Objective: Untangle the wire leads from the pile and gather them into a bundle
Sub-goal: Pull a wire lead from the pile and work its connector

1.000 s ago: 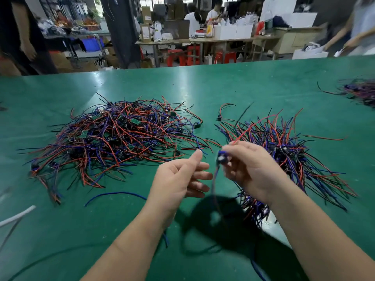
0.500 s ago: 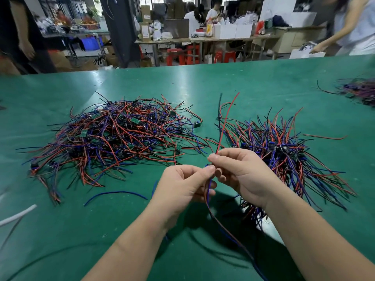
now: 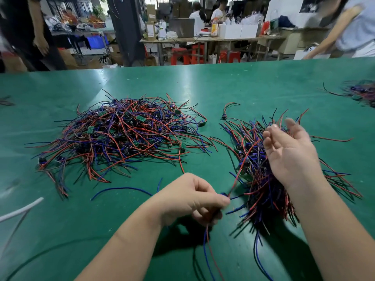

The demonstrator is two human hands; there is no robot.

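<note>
The green table point(image 3: 223, 88) is carrying two heaps of red, blue and black wire. The big tangled pile point(image 3: 121, 138) is lying to the left, beyond the left hand and apart from it. The gathered bundle point(image 3: 263, 195) is sitting on the right, directly under the right hand point(image 3: 290, 153), which is hovering over it with fingers loosely spread, holding nothing. The left hand point(image 3: 192, 197) is pinching one wire lead point(image 3: 235, 179) just beside the bundle's left edge, with the lead's tails hanging below the curled fingers.
</note>
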